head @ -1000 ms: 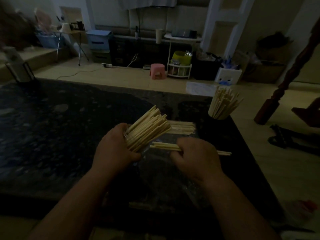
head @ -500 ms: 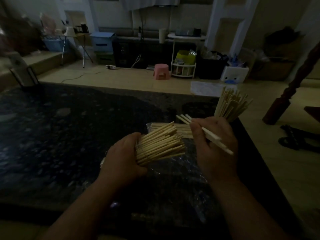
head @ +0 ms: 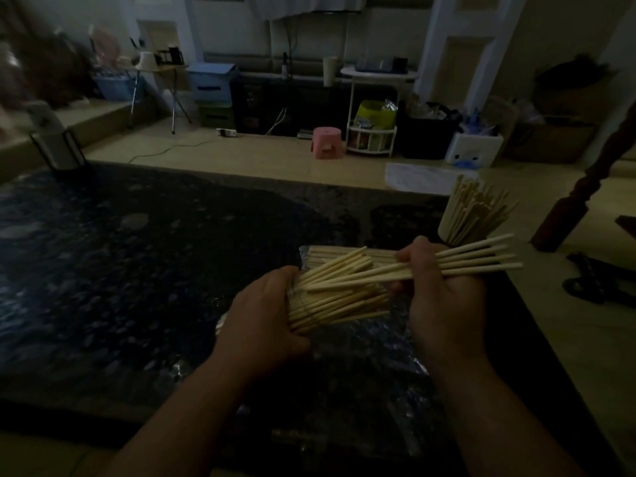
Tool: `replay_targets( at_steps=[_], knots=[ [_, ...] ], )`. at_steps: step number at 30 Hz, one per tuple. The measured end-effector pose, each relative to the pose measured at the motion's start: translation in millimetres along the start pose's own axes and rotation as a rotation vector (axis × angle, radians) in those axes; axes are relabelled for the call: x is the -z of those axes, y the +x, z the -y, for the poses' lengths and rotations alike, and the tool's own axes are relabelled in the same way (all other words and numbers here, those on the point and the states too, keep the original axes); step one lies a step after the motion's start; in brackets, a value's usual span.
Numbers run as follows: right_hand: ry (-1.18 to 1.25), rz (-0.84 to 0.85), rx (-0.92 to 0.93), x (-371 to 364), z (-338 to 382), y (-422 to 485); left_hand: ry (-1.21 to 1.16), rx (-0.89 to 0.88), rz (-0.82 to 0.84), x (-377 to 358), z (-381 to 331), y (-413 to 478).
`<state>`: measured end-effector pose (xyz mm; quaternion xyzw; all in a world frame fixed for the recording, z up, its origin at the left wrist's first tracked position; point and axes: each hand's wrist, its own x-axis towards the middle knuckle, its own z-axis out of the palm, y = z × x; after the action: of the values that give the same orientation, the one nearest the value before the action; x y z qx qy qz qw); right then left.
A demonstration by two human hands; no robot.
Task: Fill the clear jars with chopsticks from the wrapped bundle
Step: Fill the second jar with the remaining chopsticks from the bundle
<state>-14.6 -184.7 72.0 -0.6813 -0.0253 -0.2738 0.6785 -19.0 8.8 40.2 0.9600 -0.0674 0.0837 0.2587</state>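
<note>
a few chopsticks held out of the bundle, the jar just beyond

head view: the left hand (head: pixel 261 325) is curled around the near end of the bundle of chopsticks (head: pixel 337 301) and holds it a little above the dark table (head: pixel 137 270). i think this grip keeps the sticks together, so that only some can slide out. the right hand (head: pixel 444 297) pinches a small group of chopsticks (head: pixel 475 259) between thumb and curled fingers, near their middle. this seems a good place to carry them without tipping.

the bundle has its long axis from lower left to upper right, and its free ends point toward the right hand. the small group lies almost level, with its long axis left to right. its thinner ends, as it seems, point right, toward the jar (head: pixel 471 218).

the jar stands at the far right corner of the table, just beyond the right hand. it is already packed with upright chopsticks that fan out at the top, and its glass is hard to see in the dim light. clear plastic wrap (head: pixel 361 356) lies spread under both hands, and more chopsticks (head: pixel 330 253) lie flat on it behind the bundle. i judge the small group must be turned upright before it can go into the jar.
</note>
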Motion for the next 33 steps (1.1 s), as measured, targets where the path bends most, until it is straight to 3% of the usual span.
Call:
replay_targets(
  at_steps=[6,11,17,19,22,28,33],
  knots=[
    [-0.045,0.027,-0.041,-0.2,0.5,1.2,-0.006,-0.023,0.006,-2.2,-1.7,-1.3],
    [-0.065,0.160,-0.128,-4.1,-4.6,-2.3,-0.001,-0.033,0.011,-3.3,-1.9,-0.6],
    [0.199,-0.064,-0.331,-1.7,-1.3,6.9,-0.021,-0.036,-0.002,-1.8,-3.8,0.4],
    [0.063,-0.028,-0.361,-2.6,-1.5,4.3,-0.005,-0.044,0.002,-2.2,-3.7,0.4],
    [-0.155,0.101,-0.269,-6.6,-4.0,-5.9,0.013,-0.039,0.018,-2.8,-3.4,0.7],
    [-0.125,0.034,-0.184,-4.4,-5.6,-5.2,0.011,-0.042,0.015,-1.9,-0.9,0.2],
    [-0.301,0.330,-0.098,-12.0,-14.2,-18.2,0.035,-0.045,0.027,-3.3,-0.7,1.1]
  ],
)
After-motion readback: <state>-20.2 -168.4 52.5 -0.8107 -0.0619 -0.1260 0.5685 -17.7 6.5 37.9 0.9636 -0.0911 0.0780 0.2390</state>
